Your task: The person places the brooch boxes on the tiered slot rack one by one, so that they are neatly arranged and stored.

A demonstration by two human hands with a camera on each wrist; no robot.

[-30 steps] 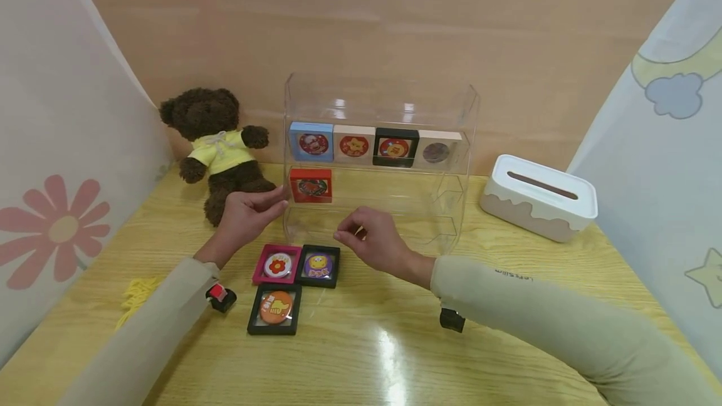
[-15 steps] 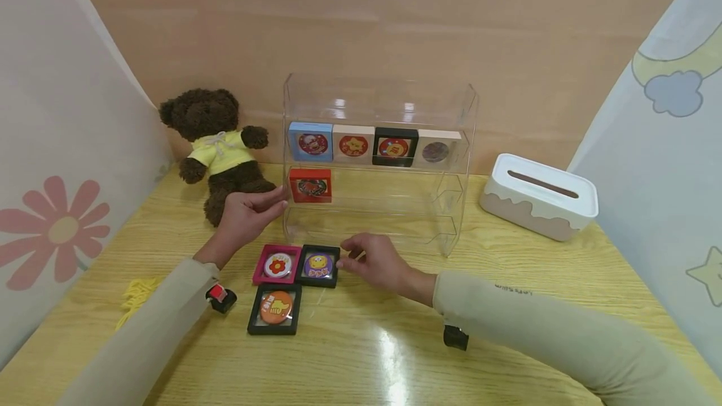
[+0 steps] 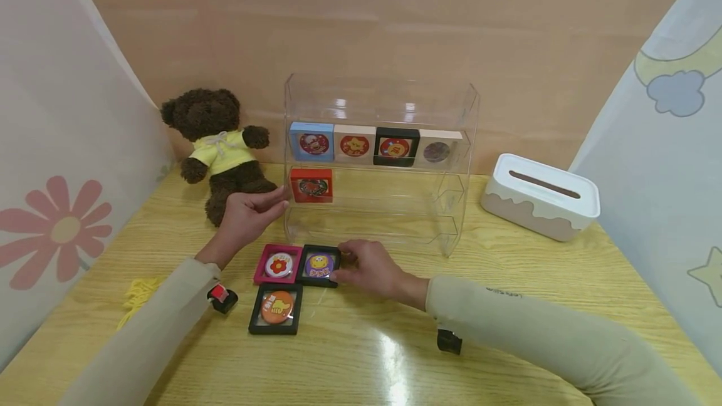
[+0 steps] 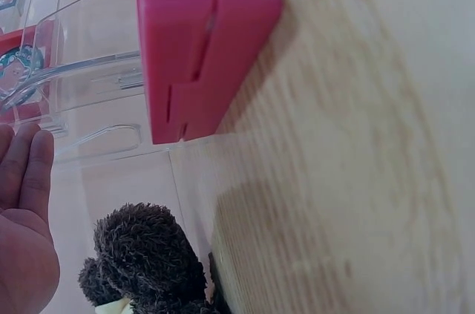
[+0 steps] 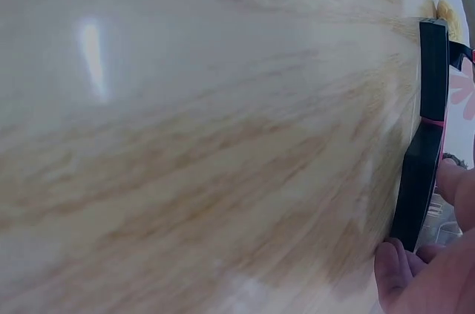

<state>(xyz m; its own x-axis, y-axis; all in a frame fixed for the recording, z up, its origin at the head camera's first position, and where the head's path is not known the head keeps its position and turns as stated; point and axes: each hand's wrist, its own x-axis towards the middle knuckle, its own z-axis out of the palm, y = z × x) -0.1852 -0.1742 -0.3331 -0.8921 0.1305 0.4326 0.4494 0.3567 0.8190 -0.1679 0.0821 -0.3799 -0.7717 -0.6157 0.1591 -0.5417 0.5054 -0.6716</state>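
Observation:
The person's left hand point(image 3: 244, 218) touches the left side of a clear acrylic display rack point(image 3: 389, 230) with fingertips and thumb. In the left wrist view its fingers point(image 4: 33, 169) lie straight at the rack's edge. The right hand point(image 3: 375, 268) holds a black display frame point(image 3: 333, 257) with a purple badge by its right side, thumb at the near corner and index finger at the far one. This frame lies on the table beside a pink frame point(image 3: 262, 266) with a flower badge. Nearer the person lies another black frame point(image 3: 255, 312) with an orange thumbs-up badge.
Several framed badges stand on the rack's upper tier, and a red frame point(image 3: 312, 173) stands at the left below them. A brown teddy bear point(image 3: 217, 155) sits behind the left hand. A tissue box point(image 3: 538, 199) is at right; yellow strands point(image 3: 138, 296) lie at left.
The right hand has moved down from in front of the rack onto the right side of the black frame with the purple badge. The left hand has stayed at the rack.

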